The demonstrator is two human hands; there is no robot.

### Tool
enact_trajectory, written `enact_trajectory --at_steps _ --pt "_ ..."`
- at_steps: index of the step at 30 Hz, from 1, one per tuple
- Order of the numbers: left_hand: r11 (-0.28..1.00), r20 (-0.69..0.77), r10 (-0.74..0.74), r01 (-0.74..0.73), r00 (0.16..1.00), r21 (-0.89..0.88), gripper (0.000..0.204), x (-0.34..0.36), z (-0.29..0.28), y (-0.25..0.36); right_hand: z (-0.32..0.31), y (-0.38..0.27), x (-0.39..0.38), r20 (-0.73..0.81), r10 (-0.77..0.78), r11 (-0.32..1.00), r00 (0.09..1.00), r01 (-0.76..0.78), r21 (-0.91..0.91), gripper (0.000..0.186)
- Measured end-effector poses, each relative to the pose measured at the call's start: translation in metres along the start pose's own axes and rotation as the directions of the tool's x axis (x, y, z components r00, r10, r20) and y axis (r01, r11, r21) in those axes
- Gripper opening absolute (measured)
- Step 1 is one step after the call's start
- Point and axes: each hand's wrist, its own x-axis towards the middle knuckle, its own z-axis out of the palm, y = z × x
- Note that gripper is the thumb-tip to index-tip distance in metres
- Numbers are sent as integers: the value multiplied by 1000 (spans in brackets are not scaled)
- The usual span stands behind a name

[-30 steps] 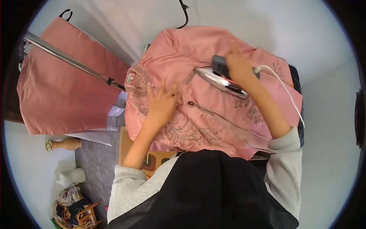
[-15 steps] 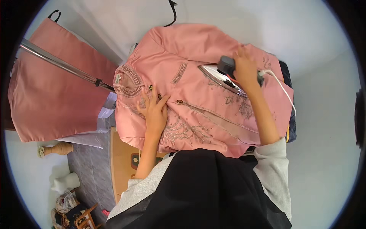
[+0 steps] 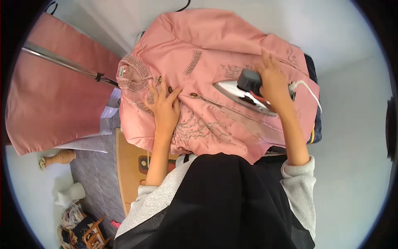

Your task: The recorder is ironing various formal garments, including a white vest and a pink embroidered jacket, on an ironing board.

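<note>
A pink beaded jacket point(image 3: 207, 33) lies spread out, its jewelled collar point(image 3: 135, 74) to the left. On its front panel rests a clothes iron point(image 3: 238, 94), tip pointing left, just above the front opening. My right hand point(image 3: 274, 85) is wrapped round the iron's handle, which it mostly hides. My left hand point(image 3: 165, 106) lies with fingers spread on the jacket near the collar, beside the dark buttons point(image 3: 170, 89). A white cord point(image 3: 309, 91) runs from the iron's rear over the jacket's right side.
Left of the jacket, a pink satin garment point(image 3: 58, 87) hangs by a metal pole point(image 3: 66, 63). A wooden surface point(image 3: 130, 166) shows below the jacket. On the grey floor point(image 3: 95, 170) side stand a woven vase point(image 3: 62, 157), a white bust form point(image 3: 71, 194) and a small wooden chair point(image 3: 94, 234).
The iron in my right hand has moved nearer to me, toward the front opening, uncovering beading above it. My left hand stays near the buttons. The whole view has shifted slightly.
</note>
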Motion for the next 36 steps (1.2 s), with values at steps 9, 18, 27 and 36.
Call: enact_trajectory --at_steps 9,18,27,36 --pt "1000 -13 1 -1 1000 -9 37 3 -3 2 -16 -36 -56 -26 86 994 996 -84 69 60" --pt "999 -13 -11 10 1000 -49 39 4 -1 2 -32 110 -76 -276 229 921 934 -116 372 54" --pt "999 -31 -19 18 999 -31 39 4 0 3 40 273 -13 -695 719 694 -1 49 718 43" --pt "1000 -36 -2 2 999 -6 36 4 1 2 75 298 38 -619 727 663 -296 67 746 30"
